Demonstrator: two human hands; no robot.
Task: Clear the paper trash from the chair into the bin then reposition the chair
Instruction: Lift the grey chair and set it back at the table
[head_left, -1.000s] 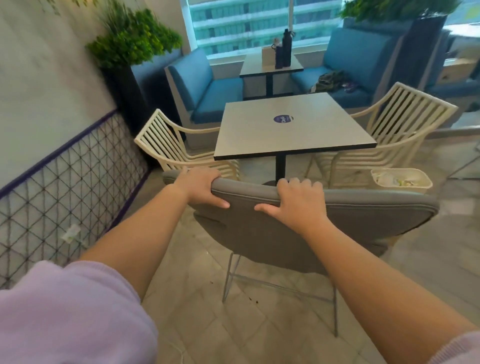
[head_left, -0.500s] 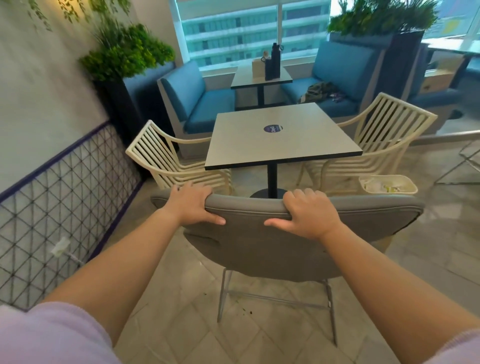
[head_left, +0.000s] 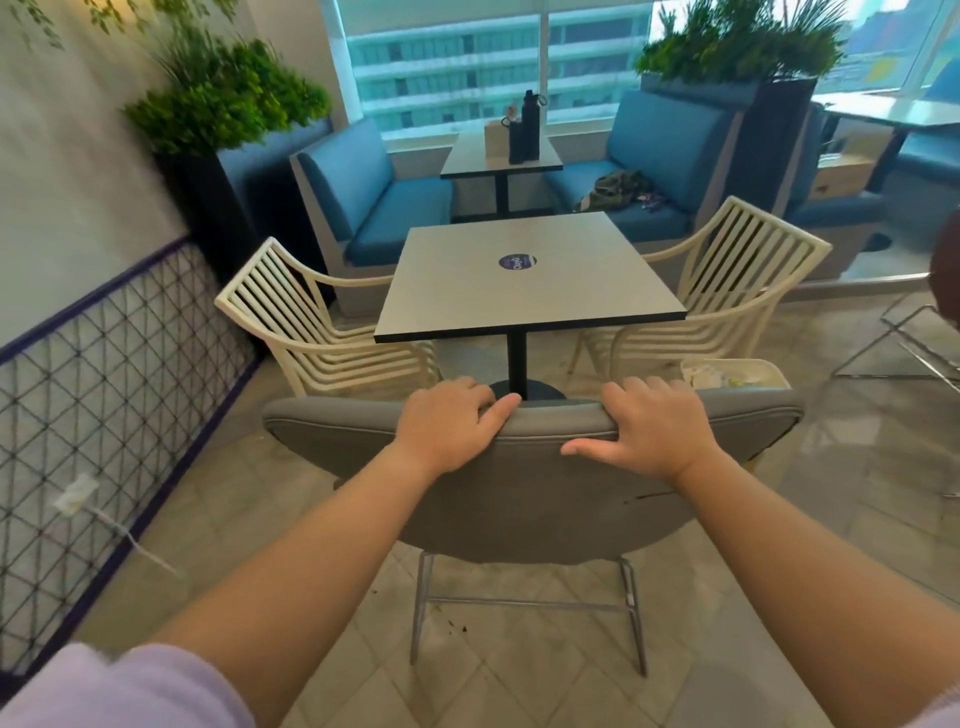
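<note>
Now left hand (head_left: 449, 423), right hand (head_left: 652, 434) clamped on grey chair (head_left: 519, 499) top edge; table (head_left: 524, 275) just ahead.

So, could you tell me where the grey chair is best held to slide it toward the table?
Grip the grey chair by its backrest's padded top edge, from behind. That rim is wide, rounded and faces the person; the left hand and right hand curl over it, fingers in front, thumbs behind.

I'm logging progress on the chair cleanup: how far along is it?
Paper lies in the white bin, though the seat is hidden, so clearing looks done. In hand: left hand and right hand grip the grey chair backrest. Left: setting it at the square table.
</note>
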